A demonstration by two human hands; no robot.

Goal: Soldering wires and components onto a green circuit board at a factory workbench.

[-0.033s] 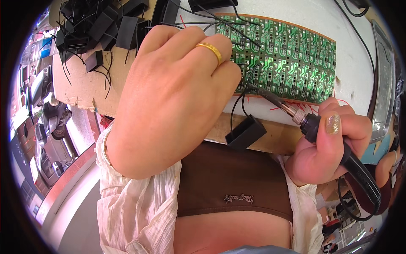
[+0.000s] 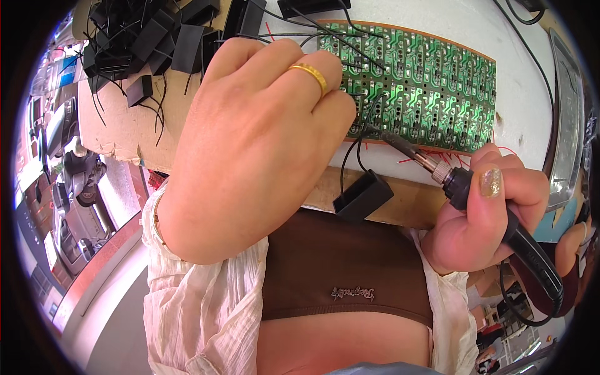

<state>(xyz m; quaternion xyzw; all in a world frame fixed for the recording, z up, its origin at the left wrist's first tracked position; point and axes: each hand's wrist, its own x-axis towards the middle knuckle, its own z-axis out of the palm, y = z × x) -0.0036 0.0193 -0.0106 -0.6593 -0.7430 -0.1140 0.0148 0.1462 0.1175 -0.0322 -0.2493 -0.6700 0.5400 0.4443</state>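
A green circuit board panel [image 2: 431,81], printed with rows of repeated circuits, lies beyond my hands. My left hand [image 2: 269,137], with a gold ring, is closed over the panel's left end; its fingertips and whatever they pinch are hidden. In my right hand [image 2: 494,206] is a soldering iron [image 2: 459,187], gripped by its black handle. Its dark tip reaches the panel's near edge beside my left fingers; contact cannot be made out. Thin black wires [image 2: 351,156] run from that spot to a small open black plastic case [image 2: 364,195] at the near edge.
Similar black cases with wires [image 2: 153,37] are heaped at the far left on cardboard [image 2: 119,134]. More wired cases lie behind my left hand. Thin red wires [image 2: 447,156] stick out under the panel. A black cable [image 2: 531,56] runs along the right, and another person's hand [image 2: 570,247] shows there.
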